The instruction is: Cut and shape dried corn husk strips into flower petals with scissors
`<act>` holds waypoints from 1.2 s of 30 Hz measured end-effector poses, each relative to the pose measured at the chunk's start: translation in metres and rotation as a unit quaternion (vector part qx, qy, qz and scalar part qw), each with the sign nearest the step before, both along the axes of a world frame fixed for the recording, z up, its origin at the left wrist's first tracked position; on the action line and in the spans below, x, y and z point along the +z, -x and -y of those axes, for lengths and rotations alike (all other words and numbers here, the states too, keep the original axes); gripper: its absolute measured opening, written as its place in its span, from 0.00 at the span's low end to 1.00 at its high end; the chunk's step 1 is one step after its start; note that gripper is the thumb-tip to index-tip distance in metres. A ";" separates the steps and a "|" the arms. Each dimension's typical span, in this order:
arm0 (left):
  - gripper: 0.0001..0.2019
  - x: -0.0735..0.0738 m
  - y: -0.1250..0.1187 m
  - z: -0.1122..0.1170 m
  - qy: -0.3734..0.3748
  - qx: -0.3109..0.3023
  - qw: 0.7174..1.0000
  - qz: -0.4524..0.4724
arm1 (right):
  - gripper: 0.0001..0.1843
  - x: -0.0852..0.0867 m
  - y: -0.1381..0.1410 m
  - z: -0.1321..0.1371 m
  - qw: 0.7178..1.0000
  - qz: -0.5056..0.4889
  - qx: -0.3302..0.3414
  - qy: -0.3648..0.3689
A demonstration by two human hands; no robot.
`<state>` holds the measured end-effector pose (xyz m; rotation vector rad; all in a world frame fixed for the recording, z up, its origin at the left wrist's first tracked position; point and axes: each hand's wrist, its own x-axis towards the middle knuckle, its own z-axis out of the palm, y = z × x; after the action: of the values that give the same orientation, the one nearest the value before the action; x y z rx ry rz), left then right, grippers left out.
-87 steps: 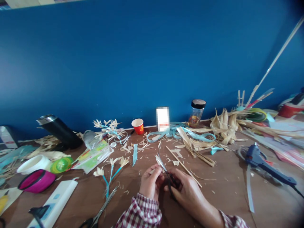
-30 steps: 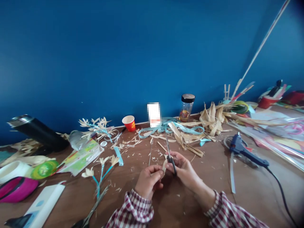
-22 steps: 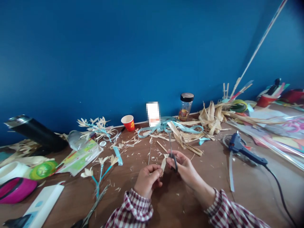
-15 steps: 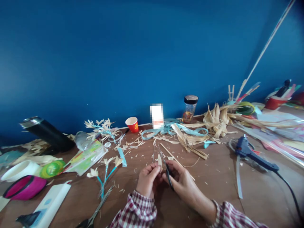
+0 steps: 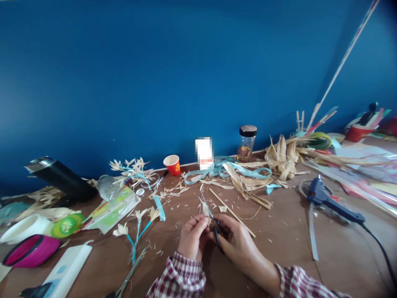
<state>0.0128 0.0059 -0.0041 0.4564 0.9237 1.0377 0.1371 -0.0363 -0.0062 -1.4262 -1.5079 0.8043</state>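
My left hand (image 5: 192, 235) pinches a small pale piece of corn husk (image 5: 206, 211) between thumb and fingers, at the lower middle of the view. Close beside it, my right hand (image 5: 238, 238) grips black-handled scissors (image 5: 212, 216). Their blades stand apart and point up and left, lying across the husk piece. Part of the husk is hidden by the blades and my fingers. To the left lies a small stem of pale husk flowers (image 5: 138, 225) with light blue wrapping. A thin stick (image 5: 228, 209) lies just beyond my right hand.
A second pair of scissors (image 5: 132, 271) lies at lower left. A blue glue gun (image 5: 333, 203) with its cord is at right. A red paper cup (image 5: 172, 165), a lidded jar (image 5: 246, 145), blue ribbon (image 5: 223, 167) and dried husks (image 5: 283, 161) line the wall. A black flask (image 5: 63, 178) leans at left.
The scissors have opened, and their blades have swung left over the husk piece. My left hand still holds the husk in nearly the same place.
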 end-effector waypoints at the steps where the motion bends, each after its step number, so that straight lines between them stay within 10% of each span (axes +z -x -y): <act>1: 0.16 0.000 0.000 0.000 -0.001 -0.002 1.000 -0.002 | 0.16 0.000 0.000 0.000 1.000 0.002 0.001 0.000; 36: 0.14 0.000 -0.001 0.000 -0.014 -0.009 1.000 -0.002 | 0.16 0.001 -0.003 -0.001 1.000 0.014 0.004 0.012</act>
<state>0.0134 0.0056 -0.0042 0.4891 0.9076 1.0353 0.1398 -0.0356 -0.0047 -1.4550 -1.5304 0.8145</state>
